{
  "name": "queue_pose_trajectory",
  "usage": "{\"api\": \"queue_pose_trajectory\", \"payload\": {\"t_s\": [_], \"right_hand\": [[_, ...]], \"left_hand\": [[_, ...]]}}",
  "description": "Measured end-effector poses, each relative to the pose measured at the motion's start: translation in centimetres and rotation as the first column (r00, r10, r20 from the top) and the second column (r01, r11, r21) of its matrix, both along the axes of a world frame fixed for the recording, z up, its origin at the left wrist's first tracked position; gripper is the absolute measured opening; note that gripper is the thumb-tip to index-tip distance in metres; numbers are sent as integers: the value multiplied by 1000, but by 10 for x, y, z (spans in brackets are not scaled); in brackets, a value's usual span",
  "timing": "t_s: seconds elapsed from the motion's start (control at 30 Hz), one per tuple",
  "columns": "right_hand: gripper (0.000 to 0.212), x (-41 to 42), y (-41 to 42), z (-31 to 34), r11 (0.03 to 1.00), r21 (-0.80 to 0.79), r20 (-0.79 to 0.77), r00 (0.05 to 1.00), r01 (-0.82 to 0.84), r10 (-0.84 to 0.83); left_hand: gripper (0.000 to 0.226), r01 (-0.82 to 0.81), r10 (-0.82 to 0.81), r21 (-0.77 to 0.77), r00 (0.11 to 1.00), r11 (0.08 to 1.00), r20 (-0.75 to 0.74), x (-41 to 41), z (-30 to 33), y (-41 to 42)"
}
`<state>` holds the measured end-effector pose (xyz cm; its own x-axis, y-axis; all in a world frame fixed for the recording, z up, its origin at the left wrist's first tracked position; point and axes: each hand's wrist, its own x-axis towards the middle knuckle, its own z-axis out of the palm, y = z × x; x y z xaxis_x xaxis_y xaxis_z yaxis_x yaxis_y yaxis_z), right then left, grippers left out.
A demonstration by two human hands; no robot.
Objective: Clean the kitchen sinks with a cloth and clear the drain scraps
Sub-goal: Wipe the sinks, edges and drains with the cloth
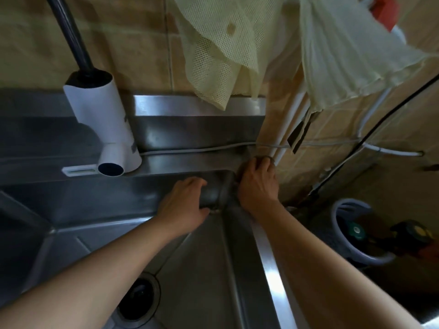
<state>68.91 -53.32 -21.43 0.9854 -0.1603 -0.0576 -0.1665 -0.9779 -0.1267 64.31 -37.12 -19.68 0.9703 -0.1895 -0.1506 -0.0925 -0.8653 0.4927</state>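
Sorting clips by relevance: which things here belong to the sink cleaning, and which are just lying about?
Part of the job:
- sink
- drain
- left hand against the basin's far corner
- right hand on a dark cloth at the rim corner

Lying about:
- white faucet unit
- hanging mesh cloths
- white bucket on the floor

— Where are the arms?
— Both bare forearms reach in from the bottom edge, the left from 7 o'clock, the right from 5 o'clock, converging toward centre.
— And the hands?
— The left hand (184, 205) lies palm down, fingers bent toward 2 o'clock. The right hand (257, 184) lies palm down, fingers curled toward 12 o'clock.
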Motion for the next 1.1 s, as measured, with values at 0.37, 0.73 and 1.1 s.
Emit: {"api": "queue_pose_trajectory", "payload": {"t_s": [0.37, 0.73, 1.1], "right_hand": [[50, 51, 0, 1, 998, 55, -2, 1000, -23, 23], [54, -93, -24, 0, 998, 31, 21, 999, 47, -47], [57, -248, -37, 13, 991, 15, -51, 990, 131, -130]], "left_hand": [[61, -13, 15, 49, 999, 999, -41, 13, -4, 8], [57, 12, -8, 36, 995, 999, -100, -79, 0, -8], [56, 84, -83, 2, 980, 996, -180, -194, 21, -25]]}}
